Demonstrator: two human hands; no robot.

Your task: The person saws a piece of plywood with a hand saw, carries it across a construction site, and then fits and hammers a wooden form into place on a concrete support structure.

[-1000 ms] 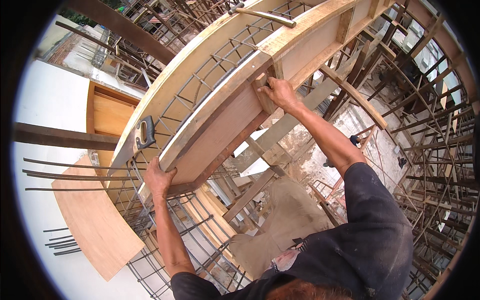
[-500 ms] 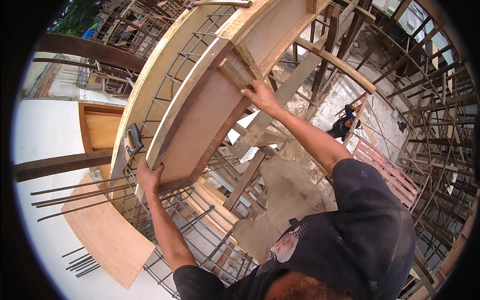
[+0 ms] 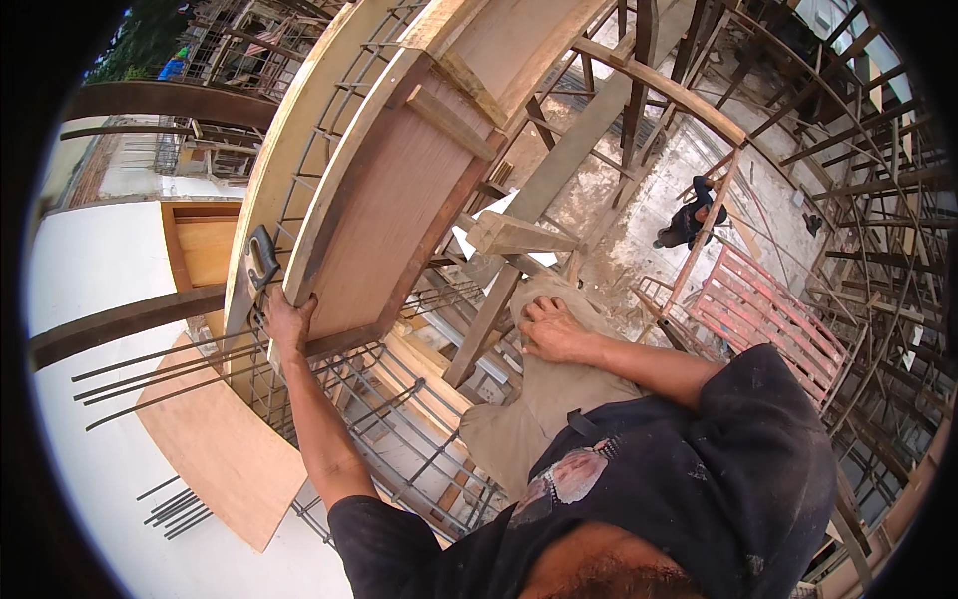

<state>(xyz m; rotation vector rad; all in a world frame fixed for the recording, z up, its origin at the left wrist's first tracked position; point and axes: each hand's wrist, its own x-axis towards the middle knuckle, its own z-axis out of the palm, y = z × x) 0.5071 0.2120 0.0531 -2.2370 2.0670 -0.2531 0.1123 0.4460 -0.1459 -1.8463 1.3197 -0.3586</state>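
My left hand point(image 3: 287, 317) is closed round the lower end of a curved plywood formwork panel point(image 3: 384, 220), thumb on its inner face. The panel has a pale timber rim and a short wood batten point(image 3: 449, 122) across its face. Just above that hand, a handsaw point(image 3: 263, 257) with a black and grey handle stands against the outer curved plywood board point(image 3: 261, 190). Between board and panel runs a steel rebar cage point(image 3: 317, 150). My right hand point(image 3: 554, 327) holds nothing and rests, fingers apart, on the knee of my khaki trousers point(image 3: 564, 384).
Rebar grid point(image 3: 399, 424) and protruding bars point(image 3: 165, 374) lie beside my left arm. A loose curved plywood sheet point(image 3: 225, 439) leans at lower left. Timber props point(image 3: 484, 324) stand under the formwork. Far below are a person point(image 3: 691, 215) and a red slatted frame point(image 3: 768, 309); scaffolding point(image 3: 878, 260) lines the right.
My right hand has let go of the batten on the panel and come down to my knee. My left hand keeps its hold on the panel's end. The view has shifted slightly.
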